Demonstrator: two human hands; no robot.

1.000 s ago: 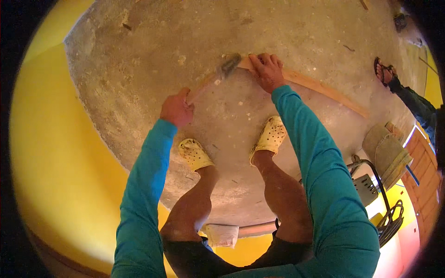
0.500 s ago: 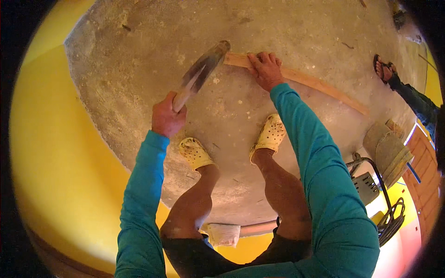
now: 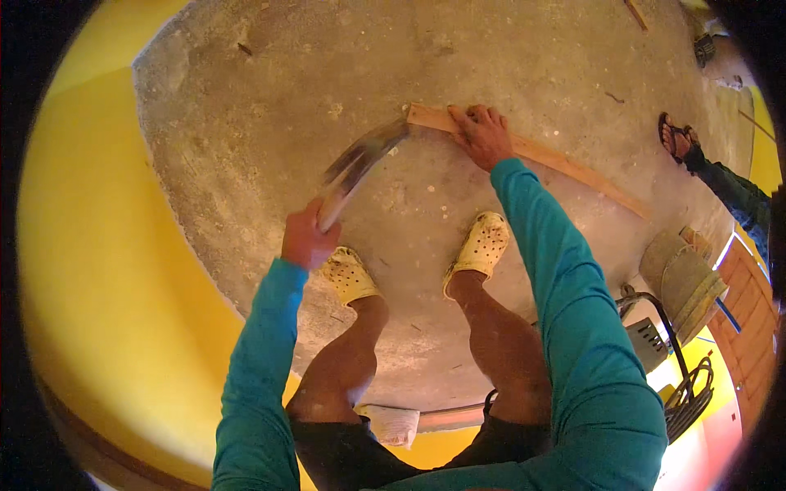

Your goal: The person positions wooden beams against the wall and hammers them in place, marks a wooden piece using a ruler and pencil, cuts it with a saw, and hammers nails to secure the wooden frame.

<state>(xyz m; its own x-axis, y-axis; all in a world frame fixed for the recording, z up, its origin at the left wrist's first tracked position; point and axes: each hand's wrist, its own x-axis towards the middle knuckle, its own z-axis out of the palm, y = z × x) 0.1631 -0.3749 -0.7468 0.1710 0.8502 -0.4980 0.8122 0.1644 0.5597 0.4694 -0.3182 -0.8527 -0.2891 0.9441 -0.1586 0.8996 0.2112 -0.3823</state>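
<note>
My left hand (image 3: 309,236) is closed around the pale handle of a machete (image 3: 360,165). Motion smears its dark blade, whose far end reaches the near left end of a wooden strip (image 3: 581,170); I cannot tell whether they touch. My right hand (image 3: 485,135) grips the strip a short way from that end, fingers over its top. The strip slants away to the right, low over or on the concrete floor.
My feet in yellow clogs (image 3: 481,244) stand on the concrete floor (image 3: 327,74) below the strip. A yellow wall (image 3: 106,270) runs along the left. To the right are another person's sandaled foot (image 3: 676,137), stacked boards (image 3: 679,266) and a coiled black cable (image 3: 689,401).
The machete's far end has swung down and right toward the strip's end, and my left hand has shifted right. My right hand still holds the strip. The view has moved slightly.
</note>
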